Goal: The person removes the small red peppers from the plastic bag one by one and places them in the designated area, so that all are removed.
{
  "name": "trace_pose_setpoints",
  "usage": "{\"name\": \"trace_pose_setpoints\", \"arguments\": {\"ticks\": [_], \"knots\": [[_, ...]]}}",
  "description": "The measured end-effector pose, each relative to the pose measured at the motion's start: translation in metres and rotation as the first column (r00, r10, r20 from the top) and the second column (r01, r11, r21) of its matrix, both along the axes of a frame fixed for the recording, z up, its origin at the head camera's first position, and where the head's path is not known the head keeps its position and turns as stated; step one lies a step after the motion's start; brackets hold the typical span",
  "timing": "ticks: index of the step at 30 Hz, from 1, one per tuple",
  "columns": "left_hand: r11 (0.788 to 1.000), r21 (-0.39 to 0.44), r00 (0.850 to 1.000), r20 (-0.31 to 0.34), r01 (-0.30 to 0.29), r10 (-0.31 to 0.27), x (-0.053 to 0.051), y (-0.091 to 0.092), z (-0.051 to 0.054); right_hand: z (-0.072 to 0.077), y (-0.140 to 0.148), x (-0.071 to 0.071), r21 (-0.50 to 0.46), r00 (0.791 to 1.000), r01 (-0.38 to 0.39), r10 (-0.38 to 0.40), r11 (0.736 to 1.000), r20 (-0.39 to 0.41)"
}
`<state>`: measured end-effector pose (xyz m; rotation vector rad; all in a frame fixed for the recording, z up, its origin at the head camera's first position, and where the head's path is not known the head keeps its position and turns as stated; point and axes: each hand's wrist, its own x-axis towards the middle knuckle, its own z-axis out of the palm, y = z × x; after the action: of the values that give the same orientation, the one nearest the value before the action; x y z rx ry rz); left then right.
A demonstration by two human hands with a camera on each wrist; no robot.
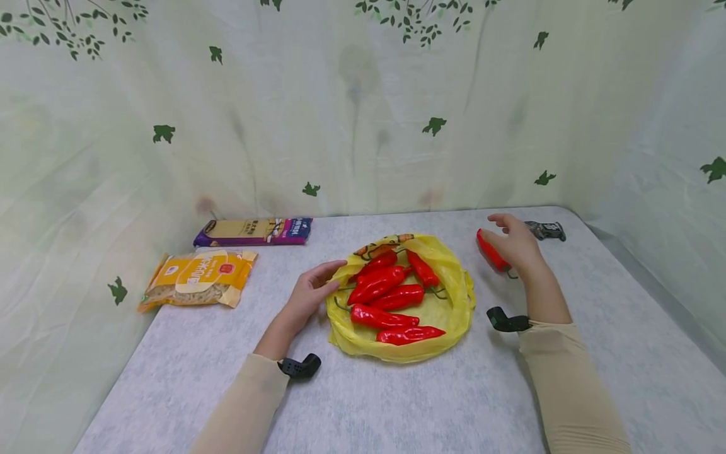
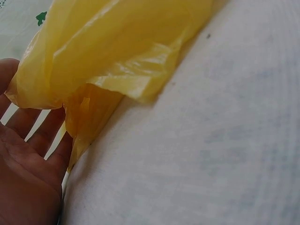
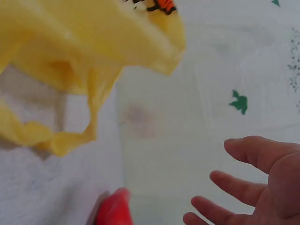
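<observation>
A yellow plastic bag (image 1: 399, 353) lies wide-mouthed on the table, its rim folded outward. Inside it are several red chili peppers (image 1: 377, 285). My left hand (image 1: 309, 293) is at the bag's left side, fingers loosely extended and touching the rim; in the left wrist view the yellow plastic (image 2: 117, 47) hides some fingertips. To the right of the bag, my right hand (image 1: 515, 243) hovers by a single red chili pepper (image 1: 492, 252) on the table. The right wrist view shows that hand (image 3: 253, 183) with fingers spread and nothing held, apart from the pepper (image 3: 115, 208).
At the back left lies a purple-and-tan packet (image 1: 255, 232), with an orange-and-yellow food bag (image 1: 198, 277) in front of it. A small dark packet (image 1: 547, 231) sits behind my right hand. A leaf-print curtain (image 1: 363, 126) closes off the back and sides.
</observation>
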<state>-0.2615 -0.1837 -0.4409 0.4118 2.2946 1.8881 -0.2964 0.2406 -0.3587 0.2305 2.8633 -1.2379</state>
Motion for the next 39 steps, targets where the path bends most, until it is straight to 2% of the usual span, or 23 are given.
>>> {"name": "trace_pose_setpoints", "arguments": {"ticks": [9, 12, 15, 20, 23, 25, 28, 32, 36, 39], "knots": [[1.0, -0.003, 1.0, 0.008, 0.009, -0.009, 0.001, 0.0, 0.0, 0.027, -0.021, 0.018, -0.05, 0.994, -0.092, 0.088, 0.995, -0.07], [1.0, 0.003, 1.0, 0.005, 0.008, -0.008, 0.001, 0.0, 0.0, 0.034, -0.028, 0.023, -0.057, 0.984, -0.162, 0.157, 0.985, -0.084], [1.0, 0.009, 1.0, 0.001, 0.007, -0.007, 0.001, 0.0, -0.001, 0.036, -0.034, 0.025, -0.044, 0.965, -0.253, 0.249, 0.966, -0.076], [1.0, 0.004, 1.0, 0.006, 0.004, -0.004, 0.002, -0.001, -0.003, 0.034, -0.045, 0.028, -0.033, 0.915, -0.403, 0.401, 0.915, -0.035], [1.0, 0.003, 1.0, 0.002, 0.002, -0.002, 0.001, -0.001, -0.002, 0.032, -0.051, 0.029, -0.026, 0.872, -0.489, 0.489, 0.872, -0.031], [1.0, 0.003, 1.0, -0.002, 0.002, -0.002, 0.001, -0.001, -0.002, 0.031, -0.055, 0.029, -0.037, 0.84, -0.543, 0.542, 0.839, -0.023], [1.0, 0.005, 1.0, -0.002, 0.006, -0.006, 0.0, -0.001, -0.001, 0.027, -0.061, 0.029, -0.056, 0.781, -0.624, 0.625, 0.78, -0.007], [1.0, 0.006, 1.0, 0.007, 0.009, -0.009, 0.001, -0.001, -0.001, 0.021, -0.07, 0.029, -0.058, 0.716, -0.695, 0.697, 0.717, 0.034], [1.0, 0.015, 1.0, 0.012, 0.01, -0.01, 0.003, 0.0, 0.0, 0.017, -0.079, 0.03, -0.034, 0.673, -0.737, 0.737, 0.675, 0.062], [1.0, 0.022, 1.0, 0.015, 0.008, -0.009, 0.003, 0.0, 0.001, 0.014, -0.085, 0.03, -0.032, 0.653, -0.753, 0.753, 0.657, 0.08]]}}
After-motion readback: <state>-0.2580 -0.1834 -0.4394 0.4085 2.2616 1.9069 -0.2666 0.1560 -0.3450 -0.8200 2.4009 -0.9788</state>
